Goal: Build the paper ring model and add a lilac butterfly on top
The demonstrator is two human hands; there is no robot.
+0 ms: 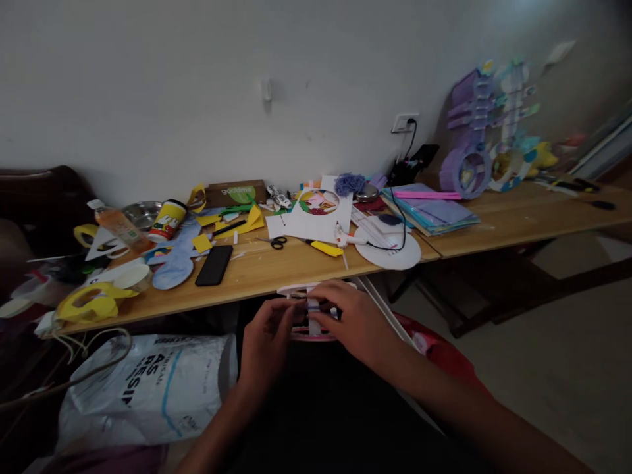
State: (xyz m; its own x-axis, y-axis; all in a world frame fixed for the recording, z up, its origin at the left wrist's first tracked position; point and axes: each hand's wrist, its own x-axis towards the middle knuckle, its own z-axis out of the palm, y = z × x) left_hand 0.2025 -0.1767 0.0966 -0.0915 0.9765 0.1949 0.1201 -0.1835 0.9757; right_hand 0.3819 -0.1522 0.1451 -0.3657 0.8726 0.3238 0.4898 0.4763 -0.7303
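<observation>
White-and-pink piece (pixel 315 327) in front of the worktop (pixel 261 268), at its front edge, above the person's dark-clothed lap. Right hand (pixel 353 319): fingers pinching the piece's middle strip, thumb below, index above. Left hand (pixel 266 334): fingers bunched at the piece's left part; can't tell whether they grip it, tips in shadow. Black phone (pixel 214 265) near front edge, left of hands; black scissors (pixel 278 243) farther back. Glue gun (pixel 351 239) beside white disc (pixel 399 257), disc close to front edge. Folders (pixel 439 214) right of it. Printed bag (pixel 148 388) below front edge, left.
</observation>
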